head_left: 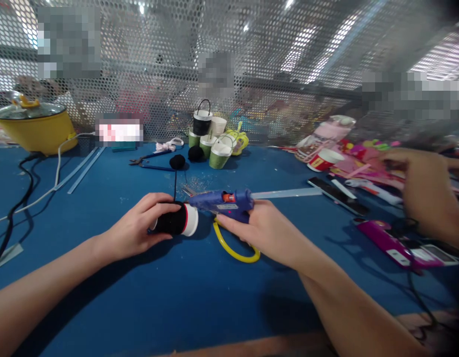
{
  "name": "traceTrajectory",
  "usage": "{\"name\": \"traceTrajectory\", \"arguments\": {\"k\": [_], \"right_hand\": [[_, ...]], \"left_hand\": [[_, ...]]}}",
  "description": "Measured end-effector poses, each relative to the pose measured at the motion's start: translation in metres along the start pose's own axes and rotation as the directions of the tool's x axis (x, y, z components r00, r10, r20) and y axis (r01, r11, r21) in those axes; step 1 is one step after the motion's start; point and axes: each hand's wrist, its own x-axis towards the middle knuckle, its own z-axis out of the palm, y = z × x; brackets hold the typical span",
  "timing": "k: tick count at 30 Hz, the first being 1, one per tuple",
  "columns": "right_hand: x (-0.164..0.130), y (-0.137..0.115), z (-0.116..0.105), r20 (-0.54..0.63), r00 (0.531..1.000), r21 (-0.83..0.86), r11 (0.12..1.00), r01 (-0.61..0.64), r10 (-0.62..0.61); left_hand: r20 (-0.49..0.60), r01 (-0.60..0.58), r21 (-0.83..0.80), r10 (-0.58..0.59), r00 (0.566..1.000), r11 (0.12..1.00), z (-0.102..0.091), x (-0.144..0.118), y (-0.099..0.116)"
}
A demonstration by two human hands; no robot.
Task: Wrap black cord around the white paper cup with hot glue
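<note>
My left hand [145, 225] is wrapped round a paper cup [192, 219] lying on its side, its white rim to the right. Black yarn [173, 219] covers most of the cup, with a thin red band showing near the rim. A strand runs from it back to a black yarn ball [177, 161]. In my right hand [264, 225] is a blue glue gun [222, 201], its nozzle at the cup's upper side. A clear glue stick [287, 193] sticks out of its back. Yellow-handled scissors [236, 248] lie under the gun.
Small yarn-wrapped cups [219, 154] and another black yarn ball [195, 153] stand at the back, near pliers [151, 161]. A yellow pot [35, 126] with a cord is far left. At right, another person's hand [419, 168] is among craft pieces, beside a purple glue gun [391, 243].
</note>
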Motion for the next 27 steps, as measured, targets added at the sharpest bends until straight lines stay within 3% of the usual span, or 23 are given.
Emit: {"name": "traceTrajectory", "arguments": {"k": [13,23,27], "right_hand": [[-0.0068,0.0003,-0.0016,-0.038,0.992,-0.017,0.993,0.118,-0.118],[-0.0106,0.0024,0.0021,-0.005,0.997,-0.070,0.995,0.075,-0.076],[-0.0108,0.0036,0.0036,0.000,0.993,-0.075,0.990,0.120,-0.121]], "left_hand": [[-0.037,0.103,-0.058,-0.105,0.994,0.993,-0.0003,0.0029,-0.0006],[-0.051,0.187,-0.097,-0.193,0.980,0.977,0.0000,0.0028,-0.0034],[-0.057,0.225,-0.125,-0.234,0.971,0.966,-0.0004,0.0035,-0.0038]]}}
